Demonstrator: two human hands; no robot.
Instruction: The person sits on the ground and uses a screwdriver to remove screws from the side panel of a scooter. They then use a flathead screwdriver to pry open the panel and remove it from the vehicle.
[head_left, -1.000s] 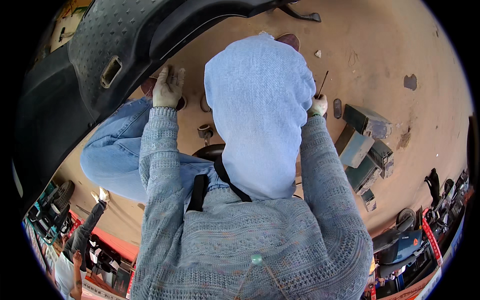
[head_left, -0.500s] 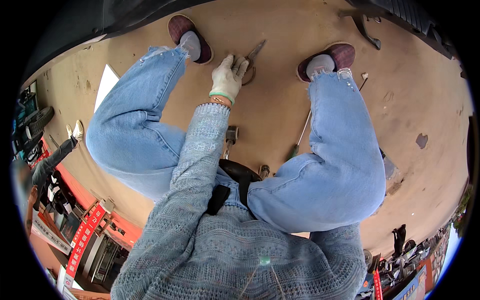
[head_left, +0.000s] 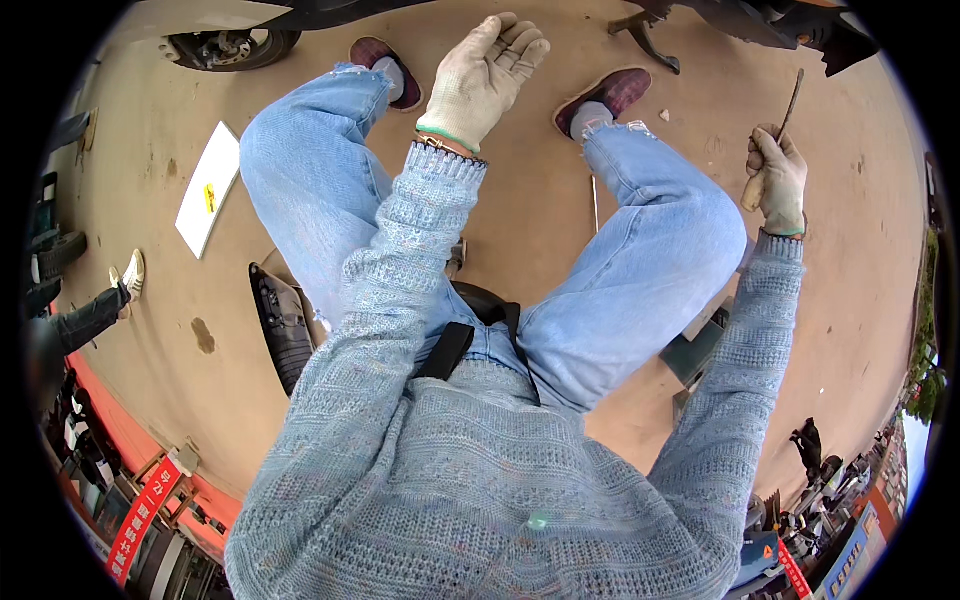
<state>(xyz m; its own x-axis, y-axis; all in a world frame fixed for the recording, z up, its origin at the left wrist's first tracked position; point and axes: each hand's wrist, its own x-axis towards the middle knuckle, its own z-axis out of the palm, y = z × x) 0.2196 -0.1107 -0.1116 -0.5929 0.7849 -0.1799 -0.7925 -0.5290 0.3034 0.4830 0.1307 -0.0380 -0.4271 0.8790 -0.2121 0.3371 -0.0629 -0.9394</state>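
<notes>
My left hand (head_left: 483, 85), in a white knit glove, is raised ahead of me near the vehicle's lower edge. Its fingers are loosely bent and apart, and no object shows in them. Off to the right, my gloved right hand (head_left: 778, 180) is closed round a screwdriver (head_left: 793, 104). The thin shaft points away from me, and the pale handle end sticks out below the fist. Any scissors on the floor beyond the left hand are hidden or out of sight.
A dark vehicle body (head_left: 740, 30) with a stand (head_left: 645, 40) overhangs the far side; a wheel (head_left: 228, 48) is at far left. A white panel (head_left: 209, 190) lies left of my leg. A green box (head_left: 697, 345) is by my right thigh. Another person's foot (head_left: 133, 270) shows left.
My right hand has come into view with a screwdriver. The left hand has risen toward the vehicle. The scissors seen by it before no longer show. The view has shifted.
</notes>
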